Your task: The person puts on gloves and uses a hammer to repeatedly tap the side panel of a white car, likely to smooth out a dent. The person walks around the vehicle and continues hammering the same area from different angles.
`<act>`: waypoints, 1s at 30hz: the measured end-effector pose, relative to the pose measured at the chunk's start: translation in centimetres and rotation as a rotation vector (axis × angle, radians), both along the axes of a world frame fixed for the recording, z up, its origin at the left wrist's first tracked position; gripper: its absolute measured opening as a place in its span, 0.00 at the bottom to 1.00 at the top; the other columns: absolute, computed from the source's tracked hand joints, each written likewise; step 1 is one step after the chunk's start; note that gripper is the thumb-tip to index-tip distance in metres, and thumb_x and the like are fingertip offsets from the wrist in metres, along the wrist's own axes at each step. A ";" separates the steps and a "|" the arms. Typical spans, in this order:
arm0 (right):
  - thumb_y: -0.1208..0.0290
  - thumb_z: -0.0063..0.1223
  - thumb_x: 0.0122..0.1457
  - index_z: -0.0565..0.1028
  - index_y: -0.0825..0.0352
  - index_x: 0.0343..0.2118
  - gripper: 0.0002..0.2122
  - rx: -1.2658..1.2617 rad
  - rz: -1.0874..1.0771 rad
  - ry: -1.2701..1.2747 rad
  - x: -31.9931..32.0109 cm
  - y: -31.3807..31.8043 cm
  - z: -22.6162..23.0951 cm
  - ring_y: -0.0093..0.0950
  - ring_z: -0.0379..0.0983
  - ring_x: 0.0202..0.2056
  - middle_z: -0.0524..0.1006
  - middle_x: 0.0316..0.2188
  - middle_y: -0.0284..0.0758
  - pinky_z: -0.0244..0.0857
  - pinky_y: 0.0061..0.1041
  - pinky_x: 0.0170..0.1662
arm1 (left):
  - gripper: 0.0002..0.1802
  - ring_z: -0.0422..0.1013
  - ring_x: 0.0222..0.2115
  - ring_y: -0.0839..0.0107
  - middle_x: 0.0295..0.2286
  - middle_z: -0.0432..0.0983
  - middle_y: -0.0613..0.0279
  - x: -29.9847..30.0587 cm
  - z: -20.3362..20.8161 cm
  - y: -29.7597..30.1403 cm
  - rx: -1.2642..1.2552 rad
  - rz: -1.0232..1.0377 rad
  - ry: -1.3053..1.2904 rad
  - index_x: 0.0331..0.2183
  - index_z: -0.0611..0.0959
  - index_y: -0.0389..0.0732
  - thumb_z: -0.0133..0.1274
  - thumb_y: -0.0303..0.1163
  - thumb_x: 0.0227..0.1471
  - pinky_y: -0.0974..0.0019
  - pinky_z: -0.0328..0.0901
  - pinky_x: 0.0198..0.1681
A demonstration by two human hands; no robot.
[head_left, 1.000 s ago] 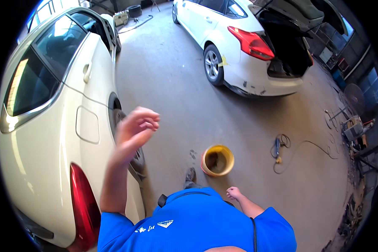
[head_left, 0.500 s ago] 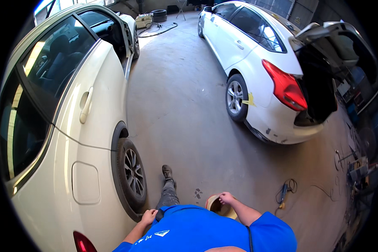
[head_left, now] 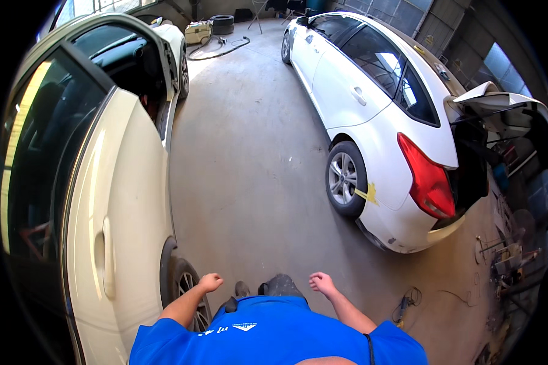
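Zero tools held, as far as I could tell: left hand (head_left: 211, 282) and right hand (head_left: 321, 283) loosely curled, left near the rear wheel (head_left: 184, 278) of the cream car (head_left: 134, 182), white hatchback (head_left: 377, 146) ahead-right. Mid-stride, I judged; gripping called for uncurling first.

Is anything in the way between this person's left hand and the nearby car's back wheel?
Nothing visible stands between the left hand and the back wheel of the cream car. The left forearm merely overlaps part of that wheel in this view.
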State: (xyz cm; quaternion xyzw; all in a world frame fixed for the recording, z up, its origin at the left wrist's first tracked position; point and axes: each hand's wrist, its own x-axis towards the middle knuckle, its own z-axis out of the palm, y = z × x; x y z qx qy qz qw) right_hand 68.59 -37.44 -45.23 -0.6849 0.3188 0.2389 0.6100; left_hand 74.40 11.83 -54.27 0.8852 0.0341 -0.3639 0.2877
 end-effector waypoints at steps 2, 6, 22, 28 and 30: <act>0.74 0.49 0.64 0.76 0.70 0.44 0.09 0.060 0.099 -0.214 8.3 3.1 4.1 0.22 0.75 0.31 0.79 0.34 0.35 0.71 0.22 0.34 | 0.22 0.78 0.44 0.61 0.42 0.83 0.56 7.6 0.3 -2.7 -0.167 0.097 0.000 0.43 0.85 0.45 0.55 0.49 0.53 0.58 0.71 0.48; 0.75 0.49 0.64 0.75 0.70 0.48 0.12 0.099 0.330 -0.618 22.5 9.2 16.0 0.24 0.76 0.40 0.79 0.38 0.35 0.71 0.25 0.47 | 0.20 0.74 0.37 0.77 0.39 0.79 0.64 20.1 8.7 -15.1 -0.516 0.150 0.324 0.50 0.78 0.45 0.54 0.44 0.60 0.69 0.71 0.42; 0.72 0.48 0.63 0.73 0.69 0.50 0.14 1.055 0.942 -0.641 51.1 13.8 32.8 0.22 0.72 0.42 0.78 0.41 0.36 0.68 0.24 0.49 | 0.21 0.74 0.41 0.74 0.42 0.77 0.63 45.3 32.3 -29.4 -1.613 -0.372 1.044 0.50 0.76 0.45 0.53 0.46 0.61 0.66 0.71 0.44; 0.67 0.52 0.64 0.71 0.71 0.53 0.17 1.186 0.832 -0.572 58.4 15.9 32.0 0.26 0.74 0.42 0.77 0.43 0.40 0.68 0.28 0.49 | 0.20 0.75 0.40 0.74 0.41 0.78 0.64 52.8 33.4 -27.0 -1.620 -0.469 1.173 0.49 0.77 0.44 0.53 0.45 0.61 0.67 0.71 0.44; 0.67 0.52 0.64 0.70 0.72 0.54 0.18 1.244 0.803 -0.482 60.5 17.3 32.1 0.27 0.74 0.42 0.77 0.43 0.40 0.68 0.28 0.49 | 0.19 0.75 0.40 0.75 0.40 0.78 0.64 55.0 33.7 -26.2 -1.613 -0.495 1.221 0.49 0.77 0.44 0.53 0.44 0.61 0.67 0.71 0.44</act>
